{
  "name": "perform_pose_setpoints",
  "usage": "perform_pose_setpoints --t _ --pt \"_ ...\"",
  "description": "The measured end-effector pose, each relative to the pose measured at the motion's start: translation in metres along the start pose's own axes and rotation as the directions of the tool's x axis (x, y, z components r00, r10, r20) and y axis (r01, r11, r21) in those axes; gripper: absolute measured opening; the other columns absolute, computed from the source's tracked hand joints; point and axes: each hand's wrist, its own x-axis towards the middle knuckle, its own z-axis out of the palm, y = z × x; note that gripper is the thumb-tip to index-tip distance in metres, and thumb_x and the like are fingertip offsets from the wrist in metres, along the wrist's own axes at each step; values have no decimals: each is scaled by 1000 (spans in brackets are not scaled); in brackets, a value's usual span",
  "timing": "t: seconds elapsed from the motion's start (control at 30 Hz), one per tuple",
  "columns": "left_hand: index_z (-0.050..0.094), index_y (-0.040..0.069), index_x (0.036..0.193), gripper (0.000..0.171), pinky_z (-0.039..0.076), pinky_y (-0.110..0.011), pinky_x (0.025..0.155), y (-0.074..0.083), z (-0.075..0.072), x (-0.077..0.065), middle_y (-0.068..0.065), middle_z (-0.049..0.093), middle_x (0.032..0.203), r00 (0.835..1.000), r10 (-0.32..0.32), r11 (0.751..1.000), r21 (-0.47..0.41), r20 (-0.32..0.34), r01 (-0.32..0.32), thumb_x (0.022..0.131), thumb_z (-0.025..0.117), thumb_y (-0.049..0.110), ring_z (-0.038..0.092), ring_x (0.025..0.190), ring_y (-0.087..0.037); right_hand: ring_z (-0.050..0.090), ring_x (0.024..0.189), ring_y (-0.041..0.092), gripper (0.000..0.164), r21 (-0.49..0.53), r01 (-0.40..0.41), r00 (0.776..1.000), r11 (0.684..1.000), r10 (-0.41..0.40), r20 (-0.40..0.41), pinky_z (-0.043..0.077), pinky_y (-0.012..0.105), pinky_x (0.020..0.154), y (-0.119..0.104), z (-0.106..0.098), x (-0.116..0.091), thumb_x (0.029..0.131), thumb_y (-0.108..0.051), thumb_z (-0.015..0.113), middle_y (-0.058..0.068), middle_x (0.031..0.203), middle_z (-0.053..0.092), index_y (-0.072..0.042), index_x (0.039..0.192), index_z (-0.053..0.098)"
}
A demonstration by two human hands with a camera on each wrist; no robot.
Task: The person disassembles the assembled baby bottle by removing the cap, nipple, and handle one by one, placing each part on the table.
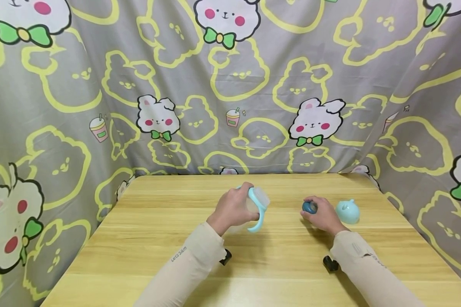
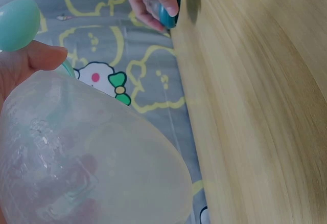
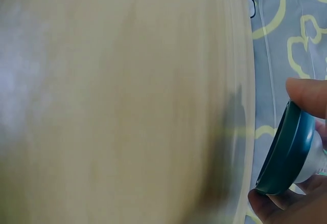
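Observation:
My left hand [image 1: 233,207] grips a translucent baby bottle [image 2: 117,152] with light-blue curved handles [image 1: 259,217]. The bottle is tilted above the table, its clear neck pointing right and up in the head view. In my right hand [image 1: 323,216] is a dark teal bottle collar [image 3: 288,150] with a clear teat, pinched between thumb and fingers. It is held low over the table, its open underside facing away from the palm. Just right of that hand, a light-blue domed bottle cap [image 1: 347,212] with a small knob stands on the table.
The wooden table [image 1: 169,217] runs back to a grey patterned curtain [image 1: 230,128], which also hangs along both sides. A black wrist mount [image 1: 225,257] shows under the left sleeve, and another black mount [image 1: 330,264] under the right one.

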Motion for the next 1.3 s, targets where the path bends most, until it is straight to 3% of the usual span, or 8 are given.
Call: perform_pose_setpoints --t 0.43,1.3 --pt "50 9 130 74 46 -29 58 1 -3 0 -8 66 94 1000 -15 1000 6 14 15 68 82 34 59 67 -19 46 114 50 46 -39 3 997 999 0 71 43 59 87 7 -3 2 88 -19 71 35 129 46 3 126 57" --pt "50 9 130 75 45 -28 56 0 -1 1 -10 67 96 1000 -14 1000 -5 20 14 68 82 34 58 66 -18 51 110 47 45 -62 1 997 998 4 82 43 57 86 8 -9 -2 87 -17 72 32 124 52 4 123 58"
